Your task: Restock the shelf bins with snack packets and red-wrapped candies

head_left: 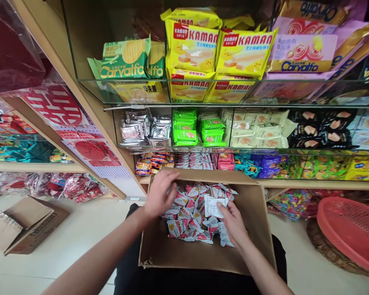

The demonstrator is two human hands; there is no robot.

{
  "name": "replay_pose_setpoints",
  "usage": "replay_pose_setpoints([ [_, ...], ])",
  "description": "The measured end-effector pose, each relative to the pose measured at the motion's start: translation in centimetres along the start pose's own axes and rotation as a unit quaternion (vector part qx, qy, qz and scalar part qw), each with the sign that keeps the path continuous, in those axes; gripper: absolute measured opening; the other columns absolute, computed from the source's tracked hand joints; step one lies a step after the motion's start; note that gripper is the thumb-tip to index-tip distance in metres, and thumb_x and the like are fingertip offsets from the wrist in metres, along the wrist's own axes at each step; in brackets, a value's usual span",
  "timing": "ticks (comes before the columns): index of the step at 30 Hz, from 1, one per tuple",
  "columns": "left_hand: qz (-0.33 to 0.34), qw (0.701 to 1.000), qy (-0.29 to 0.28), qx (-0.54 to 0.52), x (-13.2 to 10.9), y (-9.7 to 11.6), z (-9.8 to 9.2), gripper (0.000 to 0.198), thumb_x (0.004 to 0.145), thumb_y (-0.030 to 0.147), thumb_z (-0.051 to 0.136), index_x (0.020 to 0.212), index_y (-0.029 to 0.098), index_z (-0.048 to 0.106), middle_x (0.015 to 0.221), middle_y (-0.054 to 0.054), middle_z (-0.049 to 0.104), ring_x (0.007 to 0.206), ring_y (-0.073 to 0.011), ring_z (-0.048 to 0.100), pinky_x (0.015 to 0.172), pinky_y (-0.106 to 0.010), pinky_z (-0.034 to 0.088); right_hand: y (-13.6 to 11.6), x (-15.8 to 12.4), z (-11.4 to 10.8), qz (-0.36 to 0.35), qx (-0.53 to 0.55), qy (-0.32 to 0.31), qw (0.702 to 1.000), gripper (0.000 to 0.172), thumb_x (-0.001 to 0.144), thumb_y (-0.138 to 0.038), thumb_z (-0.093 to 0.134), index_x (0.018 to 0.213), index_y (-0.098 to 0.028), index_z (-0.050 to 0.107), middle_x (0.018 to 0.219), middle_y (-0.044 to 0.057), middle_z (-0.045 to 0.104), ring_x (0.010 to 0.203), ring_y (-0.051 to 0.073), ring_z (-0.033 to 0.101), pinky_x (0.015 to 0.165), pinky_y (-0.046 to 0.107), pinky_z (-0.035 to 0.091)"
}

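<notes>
An open cardboard box (255, 229) rests on my lap, holding several small red-and-white snack packets (192, 221). My left hand (160, 192) reaches into the box's far left corner with fingers curled down over the packets; what it grips is hidden. My right hand (233, 223) lies on the right side of the pile, pinching a white packet (214, 206) between thumb and fingers.
Glass shelves of snacks stand ahead: yellow Kaman bags (217, 51), green packets (186, 127), red packets (199, 159) on the lowest shelf. A second cardboard box (24, 225) lies on the floor at left. A red plastic basket (353, 231) sits at right.
</notes>
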State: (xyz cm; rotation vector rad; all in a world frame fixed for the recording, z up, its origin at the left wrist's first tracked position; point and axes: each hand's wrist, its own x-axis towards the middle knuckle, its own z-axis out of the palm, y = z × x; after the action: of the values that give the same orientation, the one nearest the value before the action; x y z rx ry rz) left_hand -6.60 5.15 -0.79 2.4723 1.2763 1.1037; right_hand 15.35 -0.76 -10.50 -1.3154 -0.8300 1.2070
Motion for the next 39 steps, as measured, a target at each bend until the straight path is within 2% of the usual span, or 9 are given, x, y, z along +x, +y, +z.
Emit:
replay_pose_setpoints([
  [3, -0.153, 0.97, -0.047, -0.183, -2.4, 4.6, 2.2, 0.034, 0.08, 0.029, 0.043, 0.112, 0.017, 0.043, 0.099, -0.008, 0.055, 0.085, -0.0151, 0.052, 0.076, -0.03, 0.042, -3.6, -3.2, 1.3, 0.023, 0.103, -0.016, 0.994, 0.035, 0.075, -0.041, 0.051, 0.103, -0.019, 0.05, 0.088, 0.004, 0.061, 0.075, 0.017, 0.058, 0.062, 0.027, 0.045],
  [7, -0.316, 0.885, -0.054, -0.337, -3.7, 8.2, 5.0, 0.031, 0.083, 0.041, 0.033, 0.073, 0.016, 0.048, 0.059, 0.001, 0.047, 0.055, -0.0097, 0.045, 0.051, -0.021, 0.038, -5.2, -4.9, 2.8, -0.022, 0.04, -0.001, 0.999, 0.033, 0.076, -0.042, 0.05, 0.1, -0.02, 0.052, 0.086, 0.003, 0.06, 0.076, 0.016, 0.055, 0.064, 0.026, 0.044],
  [11, -0.301, 0.906, 0.0, -0.298, -3.3, 8.2, 5.5, 0.028, 0.082, 0.039, 0.037, 0.064, 0.018, 0.04, 0.056, 0.004, 0.04, 0.051, -0.0076, 0.036, 0.049, -0.019, 0.032, -4.9, -4.8, 3.3, -0.077, -0.017, 0.032, 0.996, 0.031, 0.078, -0.046, 0.044, 0.079, -0.017, 0.053, 0.072, 0.002, 0.057, 0.063, 0.013, 0.05, 0.056, 0.023, 0.041],
  [19, -0.266, 0.945, -0.011, -0.192, -3.0, 8.0, 4.3, 0.025, 0.083, 0.037, 0.034, 0.065, 0.02, 0.04, 0.054, 0.004, 0.039, 0.049, -0.009, 0.035, 0.05, -0.021, 0.029, -5.5, -3.9, 3.1, -0.145, -0.149, 0.14, 0.968, 0.03, 0.081, -0.045, 0.039, 0.069, -0.018, 0.046, 0.059, -0.001, 0.049, 0.054, 0.012, 0.044, 0.049, 0.022, 0.033],
  [25, -0.273, 0.938, 0.004, -0.215, -2.8, 8.3, 3.9, 0.027, 0.082, 0.04, 0.034, 0.066, 0.021, 0.044, 0.054, 0.002, 0.04, 0.05, -0.0106, 0.037, 0.05, -0.021, 0.029, -6.3, -4.5, 2.9, -0.226, -0.268, 0.2, 0.915, 0.023, 0.084, -0.037, 0.034, 0.072, -0.019, 0.043, 0.061, 0.001, 0.051, 0.057, 0.014, 0.048, 0.053, 0.025, 0.034],
  [29, -0.295, 0.915, -0.011, -0.276, -2.9, 8.0, 3.7, 0.034, 0.08, 0.047, 0.035, 0.062, 0.02, 0.043, 0.054, 0.003, 0.04, 0.052, -0.01, 0.037, 0.052, -0.021, 0.031, -6.3, -4.5, 2.2, -0.269, -0.287, 0.171, 0.903, 0.019, 0.085, -0.032, 0.034, 0.076, -0.02, 0.044, 0.062, 0.001, 0.053, 0.056, 0.013, 0.05, 0.051, 0.023, 0.036],
  [32, -0.391, 0.824, -0.114, -0.394, -2.9, 7.4, 3.3, 0.045, 0.076, 0.059, 0.032, 0.066, 0.018, 0.047, 0.058, 0.001, 0.048, 0.053, -0.011, 0.046, 0.054, -0.023, 0.037, -6.5, -4.3, 1.2, -0.369, -0.326, 0.128, 0.861, 0.012, 0.084, -0.027, 0.038, 0.079, -0.02, 0.046, 0.062, 0.001, 0.054, 0.054, 0.012, 0.05, 0.051, 0.023, 0.036],
  [36, -0.512, 0.554, -0.281, -0.593, -2.4, 6.6, 2.4, 0.063, 0.068, 0.07, 0.028, 0.09, 0.017, 0.051, 0.076, -0.006, 0.059, 0.057, -0.016, 0.058, 0.047, -0.024, 0.041, -7.2, -4.1, 0.7, -0.501, -0.401, -0.061, 0.765, 0.016, 0.083, -0.021, 0.041, 0.068, -0.02, 0.047, 0.054, -0.001, 0.048, 0.049, 0.011, 0.044, 0.048, 0.024, 0.033],
  [39, -0.526, 0.451, -0.339, -0.636, -2.2, 6.2, 2.0, 0.056, 0.069, 0.062, 0.041, 0.087, 0.011, 0.055, 0.07, -0.008, 0.06, 0.057, -0.0151, 0.059, 0.045, -0.019, 0.04, -7.7, -4.4, 1.3, -0.539, -0.449, -0.174, 0.691, 0.024, 0.082, -0.021, 0.041, 0.059, -0.019, 0.047, 0.051, -0.001, 0.045, 0.049, 0.011, 0.042, 0.049, 0.025, 0.03],
])
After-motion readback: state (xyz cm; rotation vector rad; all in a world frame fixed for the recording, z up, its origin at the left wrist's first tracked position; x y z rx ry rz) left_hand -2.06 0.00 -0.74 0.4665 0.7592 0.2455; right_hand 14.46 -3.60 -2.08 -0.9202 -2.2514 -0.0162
